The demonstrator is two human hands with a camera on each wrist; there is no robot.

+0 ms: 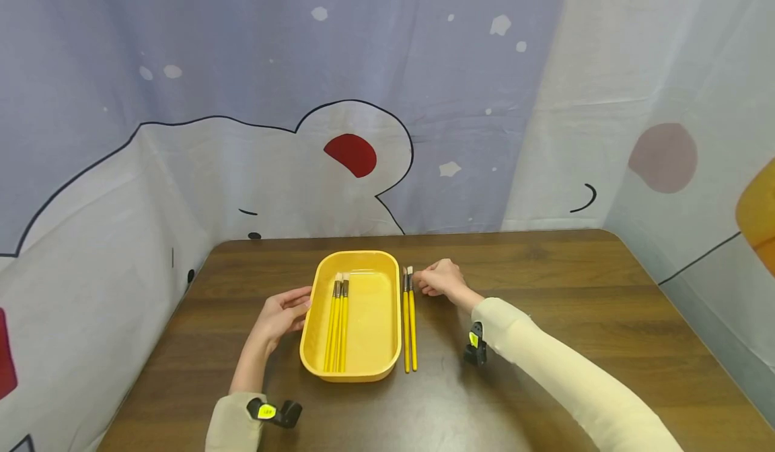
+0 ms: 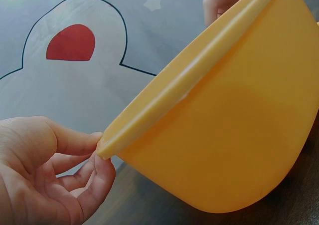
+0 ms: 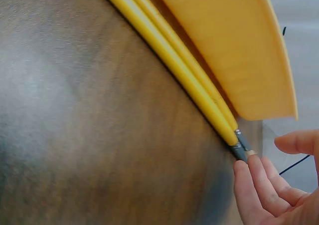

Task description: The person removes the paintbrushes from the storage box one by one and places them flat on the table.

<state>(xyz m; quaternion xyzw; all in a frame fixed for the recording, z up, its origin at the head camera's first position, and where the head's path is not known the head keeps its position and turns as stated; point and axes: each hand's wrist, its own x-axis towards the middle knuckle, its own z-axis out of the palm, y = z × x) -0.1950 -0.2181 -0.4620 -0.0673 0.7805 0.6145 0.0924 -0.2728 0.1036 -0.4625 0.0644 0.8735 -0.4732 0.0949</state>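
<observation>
My left hand (image 1: 280,317) pinches the left rim of a yellow plastic tray (image 1: 372,324) between thumb and fingers. In the left wrist view, the fingertips (image 2: 102,157) meet right at the tray's edge. Inside the tray, several yellow-handled paintbrushes (image 1: 344,317) lie along its left side, bristles pointing away from me. Two more paintbrushes (image 1: 412,324) lie side by side on the table against the tray's right side. My right hand (image 1: 444,279) is beside their bristle ends. The right wrist view has its fingertips (image 3: 241,170) at the dark ferrules, with the thumb held apart.
The brown wooden table (image 1: 545,344) has its far edge close to a printed curtain (image 1: 472,102). Black cameras are strapped at both wrists, the right one (image 1: 475,346) hanging just over the tabletop.
</observation>
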